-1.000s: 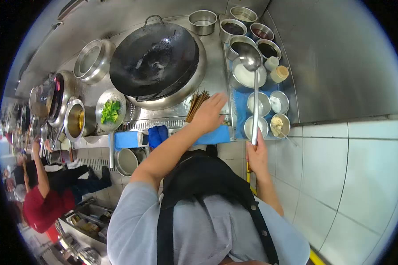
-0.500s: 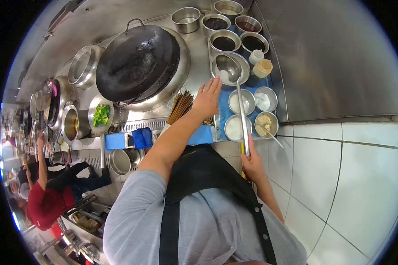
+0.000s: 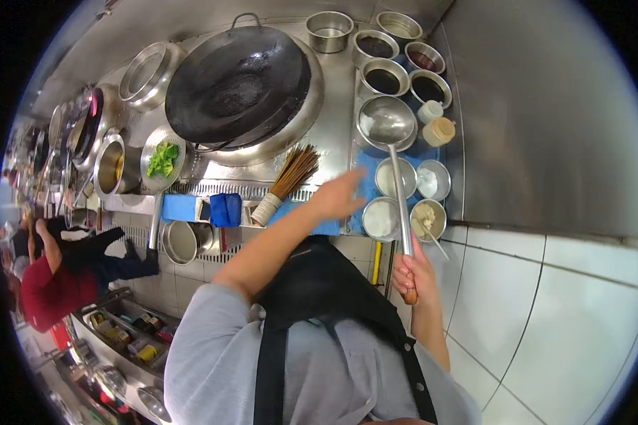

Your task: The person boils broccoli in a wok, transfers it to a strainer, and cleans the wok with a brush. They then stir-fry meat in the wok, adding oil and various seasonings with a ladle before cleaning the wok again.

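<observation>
My right hand (image 3: 414,273) is wrapped round the wooden end of a long metal ladle (image 3: 400,195). The ladle's round bowl lies over a steel bowl (image 3: 365,143) and hides most of its inside. My left hand (image 3: 339,195) is slightly blurred, with its fingers apart and nothing visible in it. It hovers at the counter's front edge, between a bamboo brush (image 3: 289,178) and a small bowl of white contents (image 3: 383,218). A large black wok (image 3: 239,88) sits tilted on the stove, beyond and left of that hand.
Containers of dark liquids (image 3: 382,81) and two squeeze bottles (image 3: 439,132) stand at the back right. A spoon rests in a bowl of pale paste (image 3: 428,218). Left of the wok are a ladle of greens (image 3: 163,160) and a steel pot (image 3: 109,163). A person in red (image 3: 58,287) stands farther left.
My left hand has drawn back from the steel bowl toward the counter's edge. The ladle's bowl has shifted to cover more of the steel bowl. The whole view has turned slightly.
</observation>
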### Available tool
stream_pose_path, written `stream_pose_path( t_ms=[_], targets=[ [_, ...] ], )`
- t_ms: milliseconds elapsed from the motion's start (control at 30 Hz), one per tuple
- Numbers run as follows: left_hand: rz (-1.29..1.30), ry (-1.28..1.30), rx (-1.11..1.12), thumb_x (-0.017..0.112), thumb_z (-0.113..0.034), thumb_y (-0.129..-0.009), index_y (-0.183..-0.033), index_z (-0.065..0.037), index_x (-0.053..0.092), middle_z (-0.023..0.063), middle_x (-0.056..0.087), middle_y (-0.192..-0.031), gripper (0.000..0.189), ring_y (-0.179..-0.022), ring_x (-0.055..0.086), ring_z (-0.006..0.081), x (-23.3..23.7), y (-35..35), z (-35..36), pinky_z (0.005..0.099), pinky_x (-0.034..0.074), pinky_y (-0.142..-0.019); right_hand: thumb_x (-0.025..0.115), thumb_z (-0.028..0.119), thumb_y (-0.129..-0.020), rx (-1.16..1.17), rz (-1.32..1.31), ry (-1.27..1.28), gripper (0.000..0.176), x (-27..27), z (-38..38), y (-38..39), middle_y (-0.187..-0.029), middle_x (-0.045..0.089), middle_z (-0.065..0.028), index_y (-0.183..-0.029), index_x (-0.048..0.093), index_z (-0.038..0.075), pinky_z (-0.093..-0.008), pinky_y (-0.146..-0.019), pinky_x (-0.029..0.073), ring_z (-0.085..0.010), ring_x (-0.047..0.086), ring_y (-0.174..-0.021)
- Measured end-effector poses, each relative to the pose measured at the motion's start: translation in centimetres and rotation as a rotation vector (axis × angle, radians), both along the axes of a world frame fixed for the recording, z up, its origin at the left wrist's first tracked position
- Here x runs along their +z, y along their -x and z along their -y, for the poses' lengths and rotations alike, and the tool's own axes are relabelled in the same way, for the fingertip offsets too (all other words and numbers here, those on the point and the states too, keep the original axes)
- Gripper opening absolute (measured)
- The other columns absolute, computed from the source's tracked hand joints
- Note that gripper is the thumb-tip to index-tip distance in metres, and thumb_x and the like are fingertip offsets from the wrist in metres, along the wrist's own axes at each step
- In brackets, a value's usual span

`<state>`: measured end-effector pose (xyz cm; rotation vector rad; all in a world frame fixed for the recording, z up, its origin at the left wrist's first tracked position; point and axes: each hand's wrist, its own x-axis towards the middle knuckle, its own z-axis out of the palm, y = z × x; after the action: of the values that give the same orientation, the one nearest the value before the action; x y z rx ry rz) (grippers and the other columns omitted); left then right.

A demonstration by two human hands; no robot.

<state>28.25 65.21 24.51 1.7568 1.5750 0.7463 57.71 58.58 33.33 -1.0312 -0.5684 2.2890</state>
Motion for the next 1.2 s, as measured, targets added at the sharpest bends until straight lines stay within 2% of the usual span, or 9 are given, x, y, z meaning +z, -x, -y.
stream_pose_path(
  t_ms=[100, 167, 333, 433, 767, 900, 1000, 1100, 1200],
  targets=[
    [0.082, 0.368, -0.116, 0.072, -0.029, -0.093, -0.109, -0.007, 0.076, 0.0197, 0.073, -0.099, 0.027, -0.089, 0.071, 0.0355, 0.7, 2.3, 8.6, 0.0443, 0.055, -0.083, 0.053, 0.012, -0.104, -0.017, -0.046, -0.028, 0.08, 1.7, -0.2, 2.4, -0.076, 0.042, -0.0013, -0.169, 0.007, 0.024, -0.0246, -0.039, 0.038, -0.0067, 0.04, -0.046],
    [0.186, 0.357, -0.027, 0.071, -0.032, -0.092, -0.107, -0.008, 0.078, 0.0178, 0.075, -0.088, 0.029, -0.085, 0.072, 0.0367, -4.9, 4.7, 14.5, 0.0448, 0.057, -0.085, 0.053, 0.012, -0.103, 0.004, -0.067, -0.072, 0.081, 3.2, -0.9, 4.4, -0.076, 0.042, -0.0017, -0.169, 0.008, 0.023, -0.0244, -0.039, 0.038, -0.0066, 0.039, -0.045],
    [-0.197, 0.328, 0.573, 0.07, -0.026, -0.088, -0.137, 0.0, 0.061, 0.0221, 0.061, -0.141, 0.056, -0.123, 0.062, 0.0365, -18.3, 6.5, 23.5, 0.0439, 0.051, -0.103, 0.051, 0.008, -0.103, 0.108, -0.194, -0.035, 0.08, 5.0, -5.1, 10.4, -0.08, 0.046, -0.0039, -0.169, 0.009, 0.027, -0.0258, -0.042, 0.041, -0.0083, 0.042, -0.047],
    [-0.314, 0.573, 0.268, 0.069, -0.028, -0.086, -0.146, 0.007, 0.048, 0.0246, 0.041, -0.16, 0.073, -0.147, 0.04, 0.0395, -20.4, 7.3, 21.6, 0.0463, 0.035, -0.121, 0.051, 0.01, -0.103, 0.213, -0.139, -0.097, 0.078, 5.5, -7.6, 15.9, -0.079, 0.044, -0.0036, -0.169, 0.011, 0.021, -0.0241, -0.041, 0.041, -0.0059, 0.041, -0.049],
    [-0.297, 0.522, 0.453, 0.068, -0.031, -0.083, -0.148, 0.01, 0.045, 0.0282, 0.042, -0.156, 0.08, -0.151, 0.032, 0.0416, -23.4, 5.8, 21.0, 0.0535, 0.016, -0.129, 0.055, 0.004, -0.097, 0.482, 0.324, -0.508, 0.08, -1.5, -12.5, 31.8, -0.076, 0.056, -0.0038, -0.168, 0.021, 0.015, -0.027, -0.045, 0.043, -0.0097, 0.05, -0.052],
    [-0.322, 0.408, 0.632, 0.068, -0.029, -0.084, -0.151, 0.008, 0.042, 0.0258, 0.041, -0.158, 0.081, -0.152, 0.032, 0.0397, -25.6, 7.6, 21.7, 0.0542, 0.016, -0.129, 0.055, 0.0, -0.094, 0.521, 0.752, -0.817, 0.079, -1.2, -9.5, 34.3, -0.074, 0.059, -0.0033, -0.167, 0.025, 0.011, -0.0259, -0.046, 0.044, -0.0103, 0.053, -0.052],
    [-0.421, 0.54, 0.461, 0.065, -0.031, -0.087, -0.152, 0.002, 0.046, 0.0183, 0.042, -0.161, 0.075, -0.151, 0.034, 0.0338, -23.8, 8.7, 20.9, 0.056, 0.018, -0.127, 0.055, 0.002, -0.095, 0.522, 0.529, -0.641, 0.079, -1.0, -8.8, 34.6, -0.071, 0.058, -0.0027, -0.167, 0.024, 0.009, -0.0272, -0.046, 0.044, -0.0105, 0.051, -0.05],
    [-0.136, 0.833, 0.43, 0.067, -0.038, -0.087, -0.15, 0.0, 0.05, 0.0169, 0.041, -0.163, 0.076, -0.155, 0.028, 0.0305, -31.9, 9.5, 19.0, 0.0574, 0.019, -0.126, 0.054, 0.002, -0.094, 0.439, 0.396, -0.488, 0.077, -2.1, -9.7, 35.5, -0.07, 0.057, -0.0028, -0.166, 0.026, 0.008, -0.0285, -0.044, 0.043, -0.0106, 0.051, -0.049],
    [-0.026, 0.887, 0.362, 0.069, -0.04, -0.087, -0.147, 0.003, 0.052, 0.0228, 0.049, -0.155, 0.076, -0.147, 0.043, 0.0347, -25.0, 13.5, 20.2, 0.0505, 0.032, -0.122, 0.056, 0.002, -0.094, 0.511, 0.84, -0.937, 0.069, -1.5, -7.6, 37.7, -0.069, 0.056, -0.004, -0.161, 0.037, 0.007, -0.0256, -0.042, 0.043, -0.0106, 0.052, -0.049]
  ],
)
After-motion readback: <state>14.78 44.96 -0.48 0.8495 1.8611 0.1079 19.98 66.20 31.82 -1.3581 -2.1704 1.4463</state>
